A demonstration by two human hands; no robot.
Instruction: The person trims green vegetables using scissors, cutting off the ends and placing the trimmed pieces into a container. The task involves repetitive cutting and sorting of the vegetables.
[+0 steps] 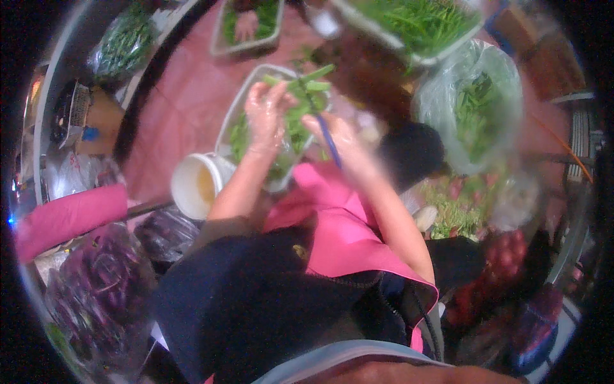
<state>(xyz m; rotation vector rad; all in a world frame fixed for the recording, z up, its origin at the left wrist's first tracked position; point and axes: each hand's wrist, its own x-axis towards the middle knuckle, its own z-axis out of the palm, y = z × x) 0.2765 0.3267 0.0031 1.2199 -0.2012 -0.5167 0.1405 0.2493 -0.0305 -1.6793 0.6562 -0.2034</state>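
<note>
My left hand (pixel 268 113) is raised over a white plastic tub (pixel 230 113), its fingers bent around cut green vegetable stalks (pixel 319 81). The stalks' pale ends point to the right. In my right hand (pixel 338 137) is a slim knife (pixel 328 141) with a blue handle. Its dark, narrow blade reaches up across the stalks; blur hides whether it touches them. Green pieces (pixel 300 125) lie in the tub below both hands. Both hands look wet.
A white bucket (pixel 184 185) stands by my left forearm. Clear bags hold greens (pixel 475 115) at right and eggplants (pixel 103 273) at lower left. Tubs of greens (pixel 422 24) stand ahead; another person's hand (pixel 246 26) rests in one. Trimmings (pixel 453 206) lie at right.
</note>
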